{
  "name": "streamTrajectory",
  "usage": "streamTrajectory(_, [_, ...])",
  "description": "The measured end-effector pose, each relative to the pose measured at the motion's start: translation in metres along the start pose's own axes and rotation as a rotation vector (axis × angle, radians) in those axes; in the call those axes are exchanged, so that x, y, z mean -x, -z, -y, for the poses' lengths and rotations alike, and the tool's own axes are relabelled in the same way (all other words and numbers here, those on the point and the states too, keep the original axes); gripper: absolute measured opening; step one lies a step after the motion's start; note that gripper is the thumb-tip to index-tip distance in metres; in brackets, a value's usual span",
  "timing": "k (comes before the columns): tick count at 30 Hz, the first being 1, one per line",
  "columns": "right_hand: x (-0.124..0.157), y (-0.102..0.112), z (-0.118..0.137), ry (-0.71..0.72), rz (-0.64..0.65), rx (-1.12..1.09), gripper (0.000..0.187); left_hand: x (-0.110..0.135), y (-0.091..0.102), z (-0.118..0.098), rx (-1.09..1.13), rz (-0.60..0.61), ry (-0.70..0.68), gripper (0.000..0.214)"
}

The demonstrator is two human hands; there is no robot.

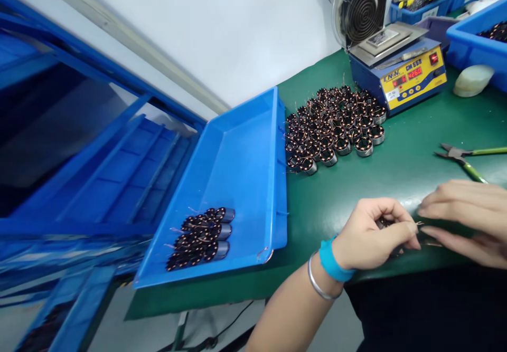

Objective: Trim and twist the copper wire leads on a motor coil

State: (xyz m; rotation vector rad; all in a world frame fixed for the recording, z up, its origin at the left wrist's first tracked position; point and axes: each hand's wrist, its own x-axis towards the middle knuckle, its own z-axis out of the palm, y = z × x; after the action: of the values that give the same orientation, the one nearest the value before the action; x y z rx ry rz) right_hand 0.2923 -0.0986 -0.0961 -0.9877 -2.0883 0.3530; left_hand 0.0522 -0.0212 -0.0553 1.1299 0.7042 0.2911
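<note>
My left hand (370,236), with a teal band and a silver bangle at the wrist, is closed round a small copper-wound motor stator (383,222). Most of that stator is hidden by the fingers; fine wire ends (419,224) stick out past the thumb tip. Just right of them is my right hand (467,220), its fingers stretched and its thumb apart from them. Beyond it lie green-handled cutting pliers (455,153), jaws to the left. A dense group of wound stators (332,122) stands on the green table (412,167).
Left on the table is a blue tray (245,157) holding several rows of stators (202,238). At the back stand a yellow-fronted solder pot (414,77), a round extraction duct (362,9), a pale sponge-like pad (473,80) and blue bins (471,46). Blue racking (99,183) borders the left side.
</note>
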Motion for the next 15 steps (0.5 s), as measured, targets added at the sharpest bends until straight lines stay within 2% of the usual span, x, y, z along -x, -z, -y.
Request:
streamTrajectory(2, [0.006,0.003,-0.002,0.182,-0.021,0.153,0.038,-0.002,0.003,-0.001,0.040,0.028,0.028,0.052])
streamTrajectory(3, [0.009,0.004,-0.002,0.220,-0.018,0.197,0.044,-0.003,0.004,-0.001,0.050,0.043,0.036,0.052])
streamTrajectory(7, [0.011,0.003,0.003,0.214,-0.050,0.281,0.043,-0.002,0.003,-0.002,0.046,0.071,0.044,0.052])
streamTrajectory(9, [0.006,0.001,0.005,0.190,-0.031,0.196,0.039,0.000,0.001,-0.002,0.008,0.041,0.014,0.050])
streamTrajectory(11, [-0.002,-0.002,0.007,0.011,0.028,-0.036,0.029,0.003,-0.002,-0.001,-0.045,-0.007,-0.049,0.047])
streamTrajectory(12, [-0.004,-0.004,0.009,-0.123,0.069,-0.187,0.031,0.004,-0.003,-0.001,-0.066,-0.025,-0.081,0.046])
streamTrajectory(14, [-0.007,-0.007,0.010,-0.366,0.135,-0.421,0.048,0.005,-0.004,0.000,-0.084,-0.035,-0.108,0.043])
streamTrajectory(15, [-0.007,-0.008,0.010,-0.411,0.134,-0.454,0.049,0.005,-0.004,0.000,-0.079,-0.027,-0.099,0.043])
